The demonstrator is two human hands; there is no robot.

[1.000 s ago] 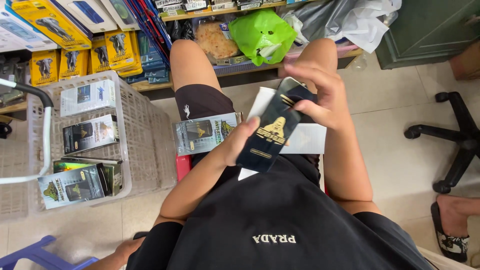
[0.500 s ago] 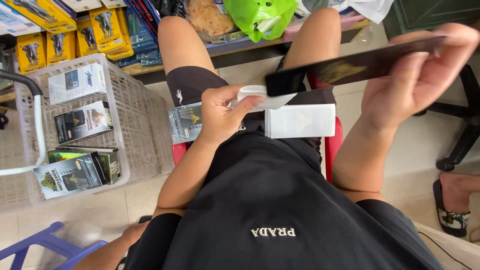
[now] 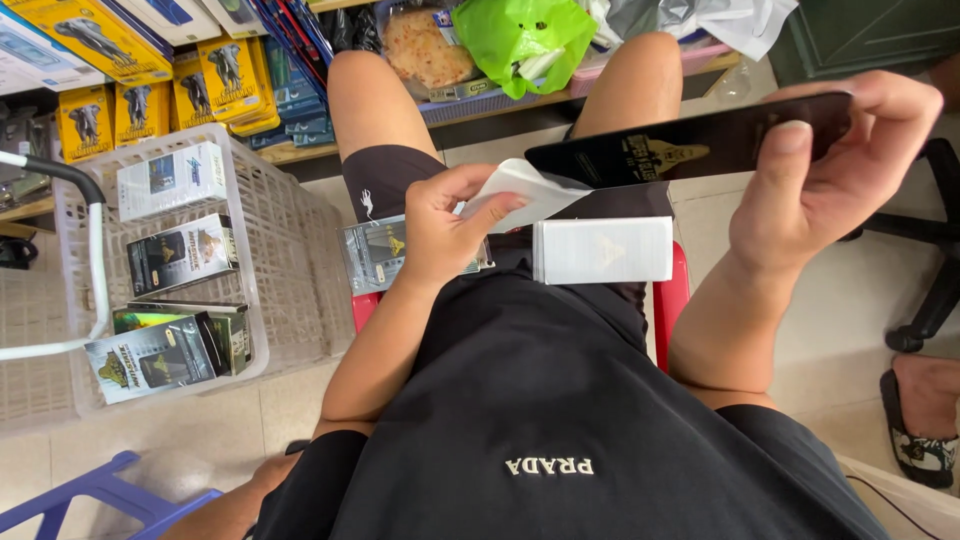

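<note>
1. Head view: right hand (image 3: pixel 830 170) pinches a flat black sleeve (image 3: pixel 690 150) by one end, held above the lap.
2. Left hand (image 3: pixel 440 225) grips a white wipe (image 3: pixel 525 190) touching the sleeve's near end.
3. Risk: the one-end grip could let the sleeve tilt and drop onto the white box (image 3: pixel 603 250) or the floor.

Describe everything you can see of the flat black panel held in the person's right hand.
The flat black panel is thin, rigid-looking and glossy, with a faint gold emblem near its middle. It is seen almost edge-on, held roughly level above the lap. The right hand pinches its right end, thumb on the near face. Its left end meets the white sheet held by the left hand.
</note>
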